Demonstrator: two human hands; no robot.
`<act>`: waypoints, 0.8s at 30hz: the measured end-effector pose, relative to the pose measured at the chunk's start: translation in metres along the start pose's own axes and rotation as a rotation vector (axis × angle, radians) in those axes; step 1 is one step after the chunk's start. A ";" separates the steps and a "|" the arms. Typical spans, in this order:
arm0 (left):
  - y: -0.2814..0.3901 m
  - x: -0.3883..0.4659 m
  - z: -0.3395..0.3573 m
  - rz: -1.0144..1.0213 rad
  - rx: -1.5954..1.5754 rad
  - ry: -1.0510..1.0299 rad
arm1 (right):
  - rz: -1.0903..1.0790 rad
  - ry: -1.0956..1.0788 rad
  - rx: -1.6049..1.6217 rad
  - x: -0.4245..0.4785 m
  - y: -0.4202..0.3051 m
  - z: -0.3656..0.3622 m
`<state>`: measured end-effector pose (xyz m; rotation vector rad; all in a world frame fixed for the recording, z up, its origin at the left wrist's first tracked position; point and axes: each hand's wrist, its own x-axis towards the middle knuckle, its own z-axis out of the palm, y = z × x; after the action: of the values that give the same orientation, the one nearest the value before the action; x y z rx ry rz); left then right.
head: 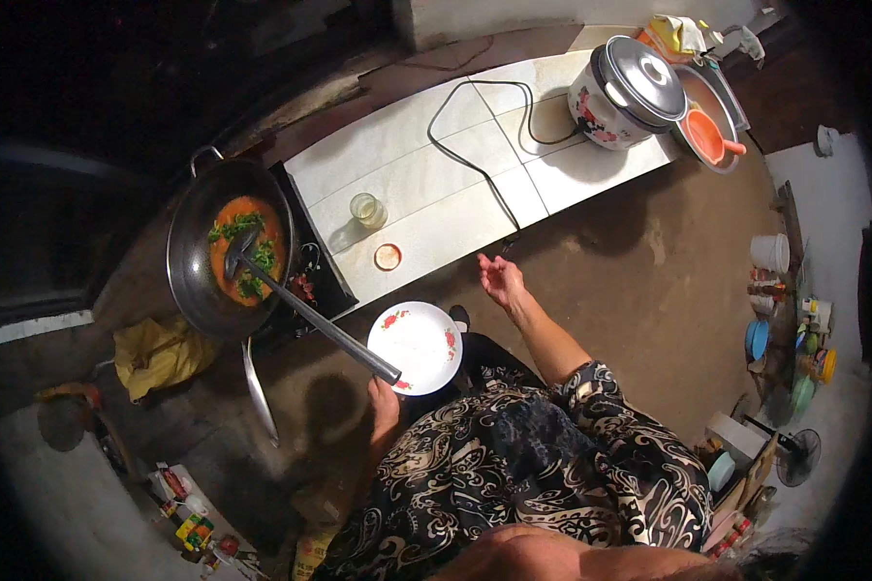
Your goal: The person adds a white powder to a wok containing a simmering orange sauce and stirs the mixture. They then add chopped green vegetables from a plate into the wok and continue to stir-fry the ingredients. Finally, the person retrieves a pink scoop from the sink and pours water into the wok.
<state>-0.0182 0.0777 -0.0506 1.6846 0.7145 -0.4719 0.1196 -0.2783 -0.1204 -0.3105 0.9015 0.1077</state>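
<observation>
My left hand [384,408] grips the near rim of a white plate [416,341] with red flowers, held in front of my body. Its surface bears no food. A black ladle [301,309] rests head-down in the wok [189,269], and its long handle crosses over the plate's left edge. Orange-red broth with green leaves [263,256] lies in the wok. My right hand [503,282] hangs just off the counter's front edge with fingers loosely bent and nothing visible in it. Close by, a black power cord [472,165] drops over that edge.
On the white tiled counter [421,174] stand a glass jar [368,210] and a round lid [388,257]. Further right are a rice cooker [603,109] and a basin [730,123] with an orange dipper [705,136]. The wok's handle [258,392] juts toward me.
</observation>
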 end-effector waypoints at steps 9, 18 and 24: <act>-0.024 0.013 -0.010 0.372 0.184 0.032 | -0.056 -0.092 0.169 -0.048 -0.001 0.028; 0.095 0.051 0.083 0.101 -0.304 -0.174 | -0.072 -0.166 0.054 -0.106 -0.036 0.022; 0.121 0.124 0.181 0.086 -0.504 -0.322 | -0.279 0.060 -0.595 -0.125 -0.043 -0.048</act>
<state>0.1665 -0.0876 -0.0853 1.1286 0.4707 -0.4443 0.0154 -0.3295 -0.0406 -0.9935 0.8624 0.1075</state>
